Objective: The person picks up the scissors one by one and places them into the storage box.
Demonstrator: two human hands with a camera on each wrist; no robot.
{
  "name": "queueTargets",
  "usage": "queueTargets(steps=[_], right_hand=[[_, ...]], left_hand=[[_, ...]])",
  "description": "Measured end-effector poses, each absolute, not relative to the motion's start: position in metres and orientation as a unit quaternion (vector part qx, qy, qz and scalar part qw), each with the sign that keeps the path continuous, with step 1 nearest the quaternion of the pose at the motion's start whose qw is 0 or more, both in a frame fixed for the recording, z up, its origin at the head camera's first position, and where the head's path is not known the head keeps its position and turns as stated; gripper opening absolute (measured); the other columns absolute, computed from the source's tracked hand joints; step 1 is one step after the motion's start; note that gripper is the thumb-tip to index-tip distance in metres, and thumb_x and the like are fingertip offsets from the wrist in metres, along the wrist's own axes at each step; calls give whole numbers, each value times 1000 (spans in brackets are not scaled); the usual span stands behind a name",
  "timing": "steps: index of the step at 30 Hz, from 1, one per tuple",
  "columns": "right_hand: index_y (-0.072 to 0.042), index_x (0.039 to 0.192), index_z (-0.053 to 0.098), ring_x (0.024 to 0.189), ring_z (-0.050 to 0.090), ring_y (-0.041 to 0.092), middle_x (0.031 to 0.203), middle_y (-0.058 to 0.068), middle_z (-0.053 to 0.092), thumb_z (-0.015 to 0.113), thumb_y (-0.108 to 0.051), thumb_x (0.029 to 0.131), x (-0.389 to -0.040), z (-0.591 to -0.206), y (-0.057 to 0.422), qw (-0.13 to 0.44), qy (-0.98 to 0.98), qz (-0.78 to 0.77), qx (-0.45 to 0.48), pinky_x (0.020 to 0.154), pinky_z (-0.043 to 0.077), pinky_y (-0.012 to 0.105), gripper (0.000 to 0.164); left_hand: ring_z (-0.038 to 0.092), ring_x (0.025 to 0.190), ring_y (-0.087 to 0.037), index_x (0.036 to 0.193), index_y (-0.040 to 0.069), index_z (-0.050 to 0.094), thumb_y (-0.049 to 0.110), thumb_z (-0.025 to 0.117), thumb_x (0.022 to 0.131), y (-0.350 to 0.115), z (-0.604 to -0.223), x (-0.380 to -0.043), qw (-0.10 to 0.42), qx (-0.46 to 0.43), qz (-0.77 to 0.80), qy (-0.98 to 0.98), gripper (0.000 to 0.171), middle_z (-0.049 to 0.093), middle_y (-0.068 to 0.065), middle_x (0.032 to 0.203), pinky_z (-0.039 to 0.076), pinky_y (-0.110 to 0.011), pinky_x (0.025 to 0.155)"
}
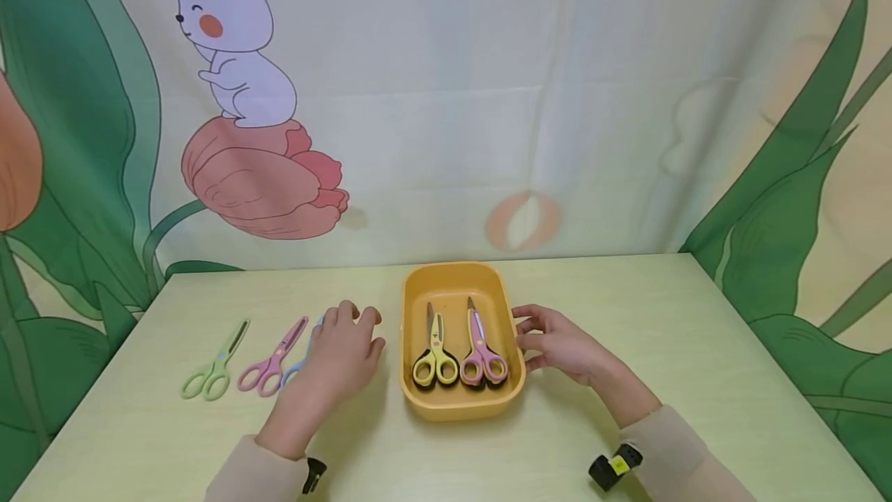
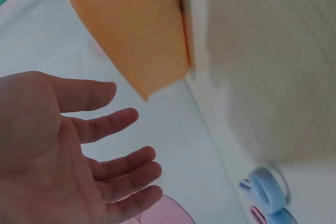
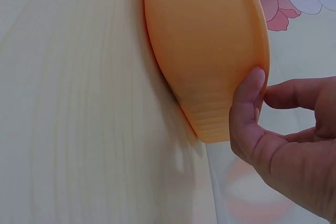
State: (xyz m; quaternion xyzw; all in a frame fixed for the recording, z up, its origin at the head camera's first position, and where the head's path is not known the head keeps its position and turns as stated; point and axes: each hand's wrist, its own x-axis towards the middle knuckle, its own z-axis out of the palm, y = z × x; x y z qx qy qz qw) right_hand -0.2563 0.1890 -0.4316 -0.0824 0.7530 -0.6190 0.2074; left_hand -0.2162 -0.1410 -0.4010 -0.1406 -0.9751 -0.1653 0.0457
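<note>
A yellow-orange tray [image 1: 463,413] stands on the table and holds yellow scissors [image 1: 437,359] and pink-and-purple scissors [image 1: 481,351], side by side with blades pointing away. My right hand [image 1: 560,347] touches the tray's right side from outside; in the right wrist view the thumb [image 3: 249,90] lies against its wall. Left of the tray, my left hand [image 1: 341,355] is raised with loosely bent fingers and nothing in it. Blue scissors [image 1: 293,370] lie partly hidden behind it. Further left are pink scissors [image 1: 272,366] and green scissors [image 1: 217,366].
The pale wooden table [image 1: 669,331] ends at a hanging curtain [image 1: 418,138] printed with a rabbit, a tulip and leaves. A black wrist device [image 1: 613,467] sits by the right sleeve, and another dark one [image 1: 313,476] by the left.
</note>
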Motion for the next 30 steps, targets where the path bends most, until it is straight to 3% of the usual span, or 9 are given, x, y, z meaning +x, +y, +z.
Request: queueTargets(steps=[7, 10, 14, 19, 30], right_hand=[[9, 149, 35, 98, 61, 29, 121, 24, 48, 55, -1, 101, -256, -432, 189, 206, 751, -622, -84, 73, 61, 38, 53], [9, 149, 35, 98, 61, 28, 121, 24, 48, 56, -1, 101, -256, -432, 189, 207, 751, -622, -83, 74, 61, 38, 53], [9, 149, 36, 98, 61, 28, 121, 24, 48, 55, 0, 101, -256, -431, 189, 207, 751, -622, -81, 74, 61, 38, 53], [9, 149, 36, 97, 62, 28, 121, 24, 48, 55, 0, 101, -255, -430, 190, 207, 751, -621, -84, 74, 61, 38, 52], [9, 149, 35, 97, 62, 28, 122, 25, 48, 55, 0, 101, -256, -432, 191, 208, 750, -622, -85, 74, 61, 38, 52]], left_hand=[[45, 116, -49, 127, 2, 57, 20, 66, 100, -164, -406, -217, 5, -125, -124, -984, 34, 46, -29, 125, 40, -65, 97], [42, 124, -56, 129, -1, 56, 19, 69, 98, -173, -409, -218, -18, -119, -110, -987, 39, 45, -34, 128, 39, -69, 101], [32, 133, -63, 131, -6, 54, 16, 67, 96, -183, -411, -219, -49, -104, -101, -988, 43, 39, -45, 136, 36, -74, 101], [31, 133, -65, 135, -10, 51, 16, 67, 94, -191, -411, -220, -84, -89, -99, -988, 51, 32, -49, 142, 36, -75, 100], [44, 121, -64, 127, -12, 57, 23, 69, 92, -195, -413, -222, -124, -86, -69, -986, 51, 51, -40, 123, 40, -75, 96]])
